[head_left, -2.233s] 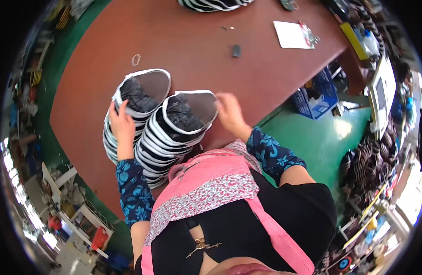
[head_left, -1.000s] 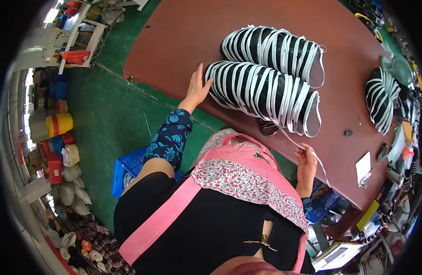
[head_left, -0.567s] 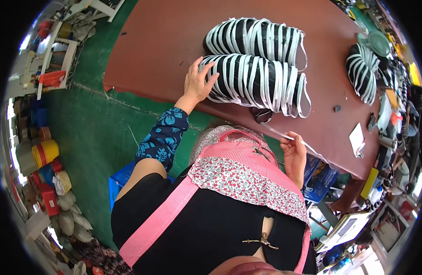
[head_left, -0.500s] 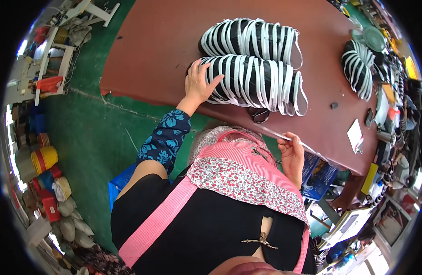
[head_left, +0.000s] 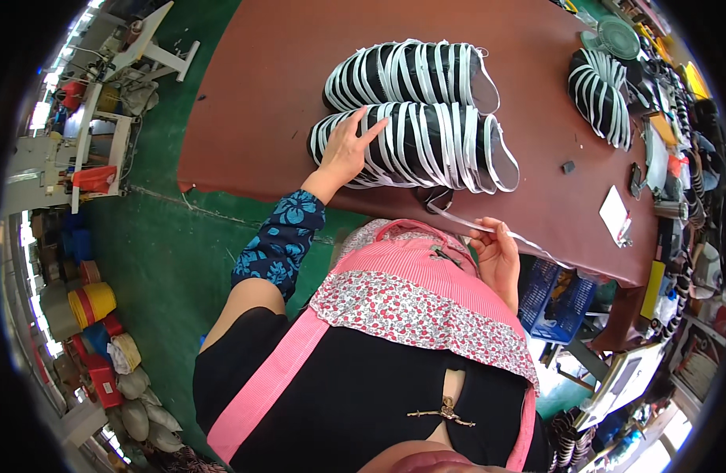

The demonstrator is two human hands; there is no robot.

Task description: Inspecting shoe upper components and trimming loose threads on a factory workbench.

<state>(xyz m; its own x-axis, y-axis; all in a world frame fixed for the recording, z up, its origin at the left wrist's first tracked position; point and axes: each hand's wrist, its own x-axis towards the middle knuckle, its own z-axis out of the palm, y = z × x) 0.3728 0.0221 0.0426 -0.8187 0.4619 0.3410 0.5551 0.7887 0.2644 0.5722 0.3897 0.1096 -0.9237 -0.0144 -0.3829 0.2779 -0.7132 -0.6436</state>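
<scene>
Two long black bundles wound round with many white strips lie side by side on the table, a far bundle (head_left: 449,75) and a near bundle (head_left: 426,146). My left hand (head_left: 347,151) rests on the left part of the near bundle, its fingers spread over the strips. Close to the table's front edge, my right hand (head_left: 498,254) pinches a thin pale strip (head_left: 528,243) between thumb and fingers. One side of this strip runs left toward a small dark loop (head_left: 435,199) under the near bundle; the other runs right along the table edge.
The brown-red table (head_left: 252,102) holds another striped bundle (head_left: 601,98) at the far right, by a green round object (head_left: 617,38). A small dark block (head_left: 568,167) and a white card (head_left: 615,214) lie nearer. A blue crate (head_left: 554,303) stands below the right edge.
My left hand has slid a little rightward along the near bundle, its fingers stretching out more. My right hand still pinches the strip. The whole view has shifted slightly.
</scene>
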